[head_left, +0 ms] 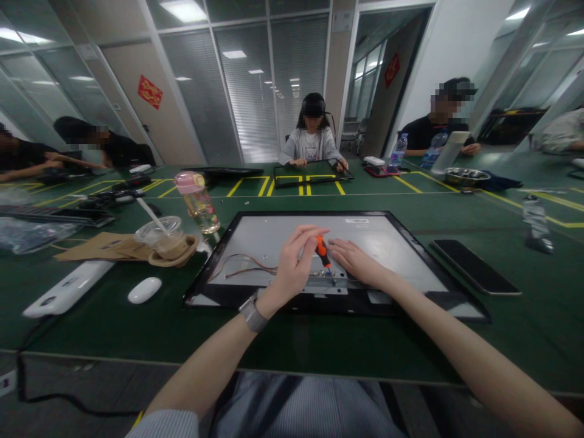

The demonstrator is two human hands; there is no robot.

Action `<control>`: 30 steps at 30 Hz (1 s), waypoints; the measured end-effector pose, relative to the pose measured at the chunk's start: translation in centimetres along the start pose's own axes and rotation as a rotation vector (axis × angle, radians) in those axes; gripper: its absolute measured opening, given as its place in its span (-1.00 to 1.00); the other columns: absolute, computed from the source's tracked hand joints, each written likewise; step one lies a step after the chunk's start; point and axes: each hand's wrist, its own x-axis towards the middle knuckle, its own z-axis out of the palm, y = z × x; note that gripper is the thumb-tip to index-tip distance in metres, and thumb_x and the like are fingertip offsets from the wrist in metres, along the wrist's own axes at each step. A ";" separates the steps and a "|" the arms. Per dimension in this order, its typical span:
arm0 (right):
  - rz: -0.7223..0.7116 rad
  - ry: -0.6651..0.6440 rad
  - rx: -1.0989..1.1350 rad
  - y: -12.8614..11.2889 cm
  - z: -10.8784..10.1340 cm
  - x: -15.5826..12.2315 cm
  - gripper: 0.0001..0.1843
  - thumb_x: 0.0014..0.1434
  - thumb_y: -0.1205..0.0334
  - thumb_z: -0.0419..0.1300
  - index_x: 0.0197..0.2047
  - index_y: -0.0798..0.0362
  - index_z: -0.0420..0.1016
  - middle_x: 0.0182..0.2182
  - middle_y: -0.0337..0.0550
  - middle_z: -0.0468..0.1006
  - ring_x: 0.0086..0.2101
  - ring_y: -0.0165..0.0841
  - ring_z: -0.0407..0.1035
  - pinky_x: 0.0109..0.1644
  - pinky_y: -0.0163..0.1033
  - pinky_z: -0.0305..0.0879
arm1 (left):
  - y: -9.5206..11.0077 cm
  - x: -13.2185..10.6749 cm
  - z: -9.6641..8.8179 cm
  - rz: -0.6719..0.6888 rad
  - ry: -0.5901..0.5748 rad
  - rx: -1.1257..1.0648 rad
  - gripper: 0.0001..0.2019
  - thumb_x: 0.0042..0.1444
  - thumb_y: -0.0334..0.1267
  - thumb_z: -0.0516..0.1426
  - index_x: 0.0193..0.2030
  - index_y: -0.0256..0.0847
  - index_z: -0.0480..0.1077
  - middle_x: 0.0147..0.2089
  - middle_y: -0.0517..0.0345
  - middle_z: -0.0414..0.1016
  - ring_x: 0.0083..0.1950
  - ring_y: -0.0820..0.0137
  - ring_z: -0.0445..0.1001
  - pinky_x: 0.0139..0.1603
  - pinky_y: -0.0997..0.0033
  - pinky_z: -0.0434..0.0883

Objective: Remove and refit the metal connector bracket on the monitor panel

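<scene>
A flat-screen panel (274, 225) with a black frame and grey metal back lies on the table before me. My left hand (294, 261), with a grey watch at the wrist, is closed about the top of an orange-and-black screwdriver (323, 250). The screwdriver leans, its tip down at a small metal bracket (326, 281) along the panel's near side. My right hand (356, 260) rests flat on the panel, fingers stretched out beside the handle. Thin wires (241, 258) run over the metal to the left of my left hand.
Left of the panel are a pink-lidded bottle (198, 201), a plastic cup (166, 234), a white mouse (145, 290) and a white power strip (68, 289). A black phone (474, 266) lies to the right. Across the table a person (312, 131) handles a black frame (314, 176).
</scene>
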 end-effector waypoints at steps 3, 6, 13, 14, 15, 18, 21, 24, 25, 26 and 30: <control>-0.009 -0.004 0.008 0.0 -0.1 0.0 -0.40 0.45 0.07 -0.28 0.33 0.12 0.32 0.35 0.12 0.27 0.34 -0.09 0.11 0.40 0.19 -0.03 | 0.1 -0.1 0.1 -0.026 -0.052 -0.097 -0.70 0.40 -0.22 -0.01 0.11 -0.19 0.47 0.03 -0.03 0.54 0.05 0.31 0.51 0.11 0.25 0.44; -0.021 0.008 0.019 0.2 0.1 0.0 -0.40 0.45 0.06 -0.28 0.33 0.07 0.32 0.35 0.08 0.27 0.34 -0.11 0.12 0.40 0.18 -0.02 | -0.2 -0.1 0.1 -0.048 -0.027 -0.122 -0.77 0.34 -0.22 0.10 0.04 -0.14 0.52 -0.08 0.04 0.56 -0.06 0.35 0.53 -0.01 0.32 0.47; -0.021 0.033 0.030 0.6 0.5 0.0 -0.41 0.44 0.05 -0.28 0.32 0.05 0.34 0.33 0.08 0.31 0.34 -0.10 0.12 0.39 0.21 -0.01 | -0.3 0.3 -0.3 -0.060 0.006 -0.064 -0.74 0.37 -0.20 0.05 -0.01 -0.14 0.56 -0.05 0.02 0.52 -0.03 0.34 0.50 0.03 0.29 0.46; -0.021 0.030 0.028 0.6 0.5 0.0 -0.40 0.44 0.06 -0.28 0.32 0.06 0.34 0.33 0.08 0.31 0.34 -0.10 0.11 0.39 0.21 -0.01 | -0.2 0.3 -0.3 -0.063 -0.014 -0.087 -0.73 0.38 -0.21 0.03 0.02 -0.14 0.54 0.01 0.00 0.53 0.04 0.31 0.50 0.09 0.26 0.45; -0.021 0.027 0.026 0.5 0.5 0.0 -0.40 0.45 0.06 -0.28 0.32 0.08 0.34 0.33 0.10 0.30 0.34 -0.09 0.11 0.39 0.21 -0.01 | -0.1 0.3 -0.3 -0.071 -0.031 -0.118 -0.72 0.38 -0.22 0.02 0.04 -0.15 0.53 0.05 -0.01 0.54 0.08 0.29 0.50 0.13 0.23 0.44; -0.020 0.016 0.020 0.3 0.3 0.0 -0.40 0.45 0.07 -0.28 0.31 0.12 0.34 0.34 0.14 0.29 0.34 -0.07 0.11 0.39 0.20 -0.02 | -0.1 0.2 -0.2 -0.126 -0.042 -0.191 -0.75 0.35 -0.23 0.07 0.06 -0.16 0.51 0.01 -0.01 0.57 0.02 0.30 0.54 0.08 0.24 0.48; -0.016 0.006 0.015 0.2 0.2 0.0 -0.40 0.45 0.08 -0.28 0.31 0.14 0.34 0.34 0.15 0.28 0.35 -0.07 0.10 0.39 0.21 -0.01 | -0.4 0.0 0.1 -0.129 0.041 -0.157 -0.82 0.25 -0.23 0.19 -0.07 -0.17 0.56 -0.16 0.07 0.56 -0.15 0.39 0.54 -0.08 0.36 0.50; -0.016 0.007 0.013 0.1 0.2 0.0 -0.40 0.45 0.08 -0.29 0.31 0.13 0.34 0.34 0.15 0.29 0.34 -0.08 0.11 0.38 0.22 -0.01 | -0.3 0.0 0.2 -0.102 0.077 -0.104 -0.83 0.27 -0.23 0.17 -0.10 -0.16 0.58 -0.20 0.10 0.53 -0.17 0.41 0.52 -0.09 0.39 0.48; -0.017 0.013 0.015 0.2 0.2 0.0 -0.40 0.45 0.08 -0.29 0.31 0.12 0.34 0.34 0.14 0.29 0.34 -0.08 0.11 0.38 0.23 -0.01 | -0.2 0.0 0.2 -0.099 0.063 -0.105 -0.80 0.31 -0.23 0.12 -0.07 -0.16 0.58 -0.16 0.07 0.54 -0.13 0.40 0.53 -0.04 0.36 0.48; -0.018 0.019 0.019 0.2 0.2 0.0 -0.40 0.45 0.08 -0.29 0.31 0.10 0.34 0.33 0.12 0.29 0.34 -0.08 0.11 0.37 0.24 0.00 | -0.1 0.0 0.2 -0.101 0.042 -0.114 -0.77 0.34 -0.24 0.08 -0.04 -0.16 0.56 -0.09 0.04 0.56 -0.06 0.37 0.53 0.03 0.32 0.47; -0.021 0.021 0.029 0.3 0.3 0.0 -0.39 0.45 0.05 -0.29 0.32 0.08 0.34 0.33 0.10 0.30 0.35 -0.09 0.10 0.38 0.22 0.00 | 0.3 0.1 0.0 -0.136 -0.027 -0.197 -0.74 0.36 -0.23 0.05 0.06 -0.16 0.51 0.07 -0.01 0.57 0.08 0.28 0.54 0.13 0.23 0.46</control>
